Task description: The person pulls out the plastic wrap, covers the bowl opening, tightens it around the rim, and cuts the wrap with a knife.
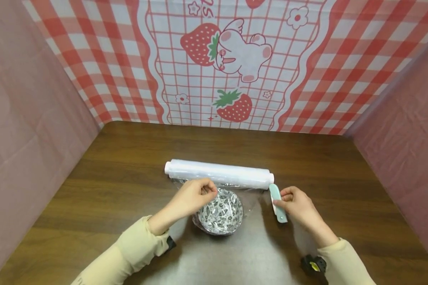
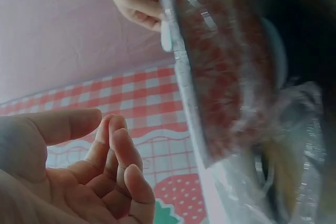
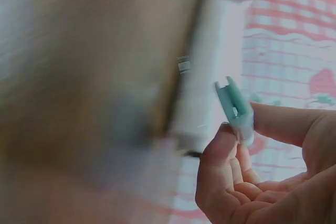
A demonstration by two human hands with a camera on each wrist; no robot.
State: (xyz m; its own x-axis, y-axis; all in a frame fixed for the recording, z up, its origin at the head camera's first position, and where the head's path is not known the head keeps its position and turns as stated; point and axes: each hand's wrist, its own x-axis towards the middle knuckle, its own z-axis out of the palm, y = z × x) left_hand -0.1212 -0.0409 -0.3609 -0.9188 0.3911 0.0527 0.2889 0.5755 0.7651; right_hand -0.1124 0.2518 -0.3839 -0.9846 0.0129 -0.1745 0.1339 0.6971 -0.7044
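A round bowl with a dark floral pattern [image 1: 222, 215] stands on the table with clear film over it. Just behind it lies a white roll of cling film [image 1: 219, 173]. My left hand [image 1: 196, 196] hovers over the bowl's left rim; in the left wrist view this hand [image 2: 100, 166] has loosely curled fingers, thumb near the index fingertip, with no object visible between them. Right of the bowl, my right hand [image 1: 299, 206] pinches a mint-green tool [image 1: 275, 198] between thumb and fingers. The right wrist view shows the tool's slotted end [image 3: 233, 103] above the right hand [image 3: 262, 171].
The brown wooden table [image 1: 128, 150] stretches out around the bowl and roll. Behind it hangs a red-and-white checked cloth [image 1: 232, 87] with strawberries, and pink cloths hang at both sides. Loose film extends between the roll and the bowl.
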